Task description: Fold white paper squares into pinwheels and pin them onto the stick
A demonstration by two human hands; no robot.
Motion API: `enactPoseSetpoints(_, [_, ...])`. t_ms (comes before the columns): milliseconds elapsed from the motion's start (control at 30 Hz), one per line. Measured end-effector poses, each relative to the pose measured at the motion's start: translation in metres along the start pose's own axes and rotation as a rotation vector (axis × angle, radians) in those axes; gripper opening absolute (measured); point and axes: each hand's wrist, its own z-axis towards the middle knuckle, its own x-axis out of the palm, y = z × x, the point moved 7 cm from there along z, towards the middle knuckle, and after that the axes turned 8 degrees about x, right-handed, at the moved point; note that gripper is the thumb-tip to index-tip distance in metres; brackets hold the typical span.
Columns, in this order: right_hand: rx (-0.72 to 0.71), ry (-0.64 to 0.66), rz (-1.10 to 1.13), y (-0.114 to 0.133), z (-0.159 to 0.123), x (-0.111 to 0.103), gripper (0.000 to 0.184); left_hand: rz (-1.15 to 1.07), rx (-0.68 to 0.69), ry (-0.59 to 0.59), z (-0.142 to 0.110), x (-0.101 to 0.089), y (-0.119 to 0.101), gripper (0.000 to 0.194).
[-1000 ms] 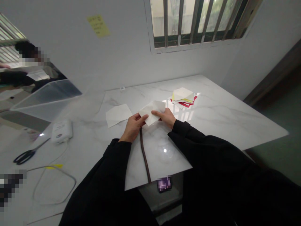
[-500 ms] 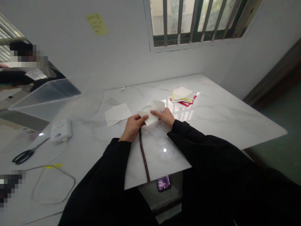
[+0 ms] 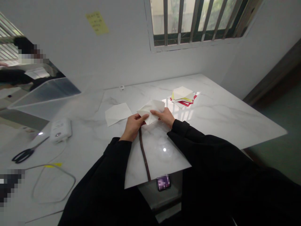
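Note:
Between my hands is a white sheet of paper (image 3: 154, 108), partly folded, with an upright flap on its right side. My left hand (image 3: 134, 124) pinches its lower left edge between thumb and fingers. On the right edge, my right hand (image 3: 166, 117) is closed, its thumb pressing on the paper near the middle. A flat white sheet (image 3: 118, 113) lies on the table just left of my left hand. Beyond my right hand sits a small stack of folded white, yellow and red papers (image 3: 183, 94). A thin dark brown strip (image 3: 144, 157) runs from below my left hand to the table's front edge.
The marbled white table (image 3: 223, 106) meets the wall below a barred window (image 3: 195, 22). To the left are scissors (image 3: 24, 155), a white power adapter (image 3: 60, 130), a looped cable (image 3: 74, 182) and a clear plastic bin (image 3: 47, 97). Another person's sleeve (image 3: 14, 77) shows at far left.
My hands and the paper stay almost in place. The view has shifted very slightly, and the person at the far left has moved a little.

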Motion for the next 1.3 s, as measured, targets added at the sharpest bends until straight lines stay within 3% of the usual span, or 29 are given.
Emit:
enactPoseSetpoints(700, [0.012,0.030,-0.048,-0.002,-0.001,0.000,0.045,0.029,0.032,0.013,0.000,0.002,-0.003,0.049])
enactPoseSetpoints(967, [0.052,0.015,-0.018,-0.001,0.001,-0.005,0.048,0.019,0.107,-0.134,0.004,-0.011,-0.012,0.043])
enactPoseSetpoints(1300, [0.037,0.015,-0.017,0.001,-0.001,-0.004,0.045,-0.039,0.142,-0.183,0.004,-0.014,-0.017,0.036])
